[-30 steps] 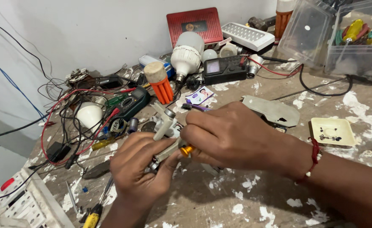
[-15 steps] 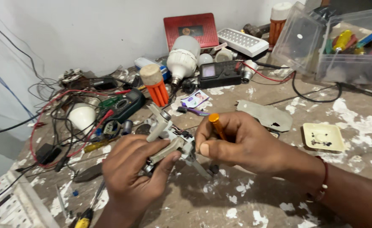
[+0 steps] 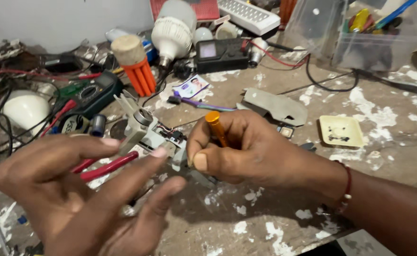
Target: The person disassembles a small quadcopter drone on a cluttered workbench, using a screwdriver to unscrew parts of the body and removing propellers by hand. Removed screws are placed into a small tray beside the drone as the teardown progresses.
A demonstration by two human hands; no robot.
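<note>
Your right hand [image 3: 246, 151] is curled shut around an orange-handled screwdriver [image 3: 215, 127], the handle's butt sticking up between thumb and fingers; the tip is hidden behind the hand. Your left hand [image 3: 85, 189] is loosely open, fingers stretched toward the right, with thumb and forefinger resting on a small grey-white electrical assembly [image 3: 147, 128] that sits just left of the right hand, near the middle of the desk [image 3: 275, 223]. Red-handled pliers [image 3: 105, 166] run under the left fingers; whether that hand truly grips them you cannot tell.

Farther back on the paint-spattered desk stand an orange bulb base with a beige cap [image 3: 133, 66], a large white bulb [image 3: 173, 33] and a black meter [image 3: 221, 53]. A dark multimeter [image 3: 92, 95] lies at the left among tangled wires, beside a white dome [image 3: 26, 109]. To the right lie a grey metal plate [image 3: 277, 105], a small yellow square tray [image 3: 341, 131] and, far right, a clear plastic box [image 3: 379, 38] of tools
</note>
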